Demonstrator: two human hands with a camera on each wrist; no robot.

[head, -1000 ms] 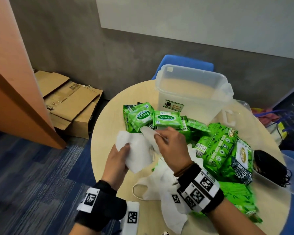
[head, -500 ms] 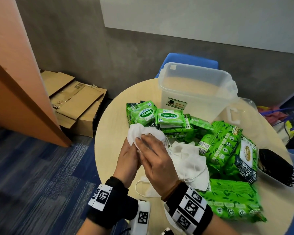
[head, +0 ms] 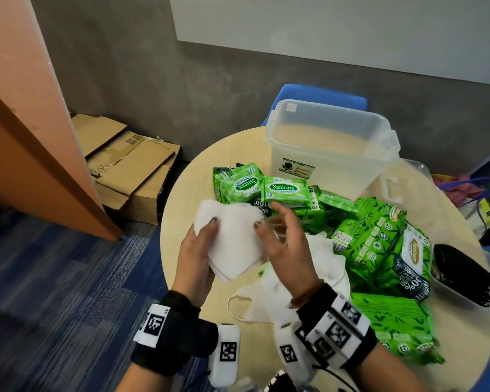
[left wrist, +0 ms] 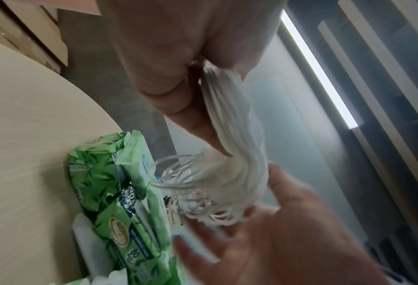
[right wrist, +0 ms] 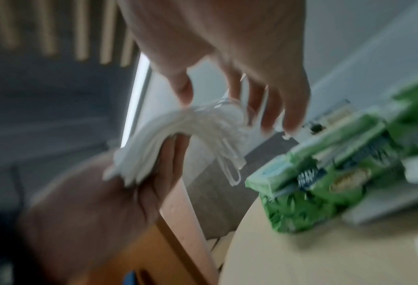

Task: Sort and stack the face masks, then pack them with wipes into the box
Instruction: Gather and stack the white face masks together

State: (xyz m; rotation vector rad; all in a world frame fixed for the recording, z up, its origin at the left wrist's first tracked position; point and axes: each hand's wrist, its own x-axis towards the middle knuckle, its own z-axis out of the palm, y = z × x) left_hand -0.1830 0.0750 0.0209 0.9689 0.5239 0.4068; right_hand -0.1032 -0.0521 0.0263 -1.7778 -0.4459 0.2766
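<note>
Holding a stack of white masks (head: 232, 244) in our left hand (head: 194, 267), thumb on top and fingers curled underneath, so that one's properly gripped. From the left wrist view you can see the layered edges and a bunch of ear loops (left wrist: 195, 194) dangling off the far end. Our right hand (head: 287, 250) is just beside the stack with fingers spread and loose; thumb tip touches the right edge of the masks, but it isn't gripping anything. That view is pretty blurry though.

Under and just right of our hands there's a loose pile of more white masks (head: 326, 258) lying on the round table (head: 181, 199), one with its loop sticking out toward us.

Right of that, big green wipes packs (head: 379, 244) are heaped up, with another flat one (head: 391, 321) closer to the table's near edge. Far right, black masks (head: 458, 267) sit in a clear tray (head: 464, 295).

Past our hands, two small Sanicare packs (head: 263, 186) lie side by side. Behind them stands the clear box (head: 331, 142), open, nothing in it, its lid (head: 393, 188) lying to the right. A blue chair (head: 320, 94) is behind the box, and flattened cardboard (head: 130, 162) lies on the floor off to the left.
</note>
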